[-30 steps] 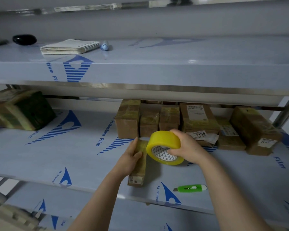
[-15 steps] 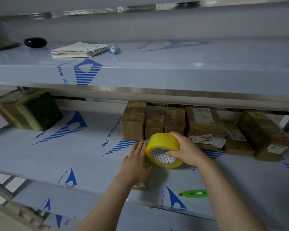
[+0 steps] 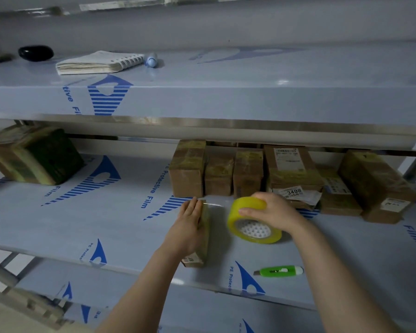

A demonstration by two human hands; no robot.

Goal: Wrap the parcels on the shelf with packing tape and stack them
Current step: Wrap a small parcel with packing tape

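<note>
Two hands are seen mid-frame on a grey shelf [image 3: 106, 224]. A slim brown cardboard parcel [image 3: 204, 239] is pressed down by the flat left hand [image 3: 187, 228]; a yellow packing-tape roll [image 3: 250, 225] is gripped by the right hand [image 3: 273, 212]. Taping seems begun; next, the roll must be drawn round the parcel.

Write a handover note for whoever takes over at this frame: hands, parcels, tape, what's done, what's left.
Left hand presses flat on the small parcel on the middle shelf.
Right hand grips the tape roll; a strip runs from it to the parcel's far end.
Green cutter lies near the front edge.
Done: taping started.
Left: finish wrapping, cut, stack. The row of parcels behind already shows tape.
</note>
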